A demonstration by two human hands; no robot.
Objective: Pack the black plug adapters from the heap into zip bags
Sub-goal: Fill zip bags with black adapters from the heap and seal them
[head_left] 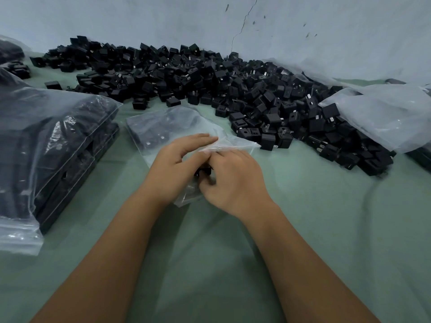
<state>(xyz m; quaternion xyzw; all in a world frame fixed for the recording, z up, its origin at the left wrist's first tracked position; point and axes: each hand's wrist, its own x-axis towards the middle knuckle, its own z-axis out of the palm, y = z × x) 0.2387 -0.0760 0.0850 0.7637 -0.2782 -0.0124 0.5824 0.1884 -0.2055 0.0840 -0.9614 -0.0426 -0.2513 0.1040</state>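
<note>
Near centre, my left hand (pixel 177 163) and right hand (pixel 229 180) pinch one zip bag (pixel 229 145); one adapter (pixel 203 171) half hidden between them, heap (pixel 221 89) uncountable

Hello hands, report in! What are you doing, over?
Both hands, left hand and right hand, at the zip bag mouth, right hand holding an adapter. Heap close behind. Nothing blocking.
</note>
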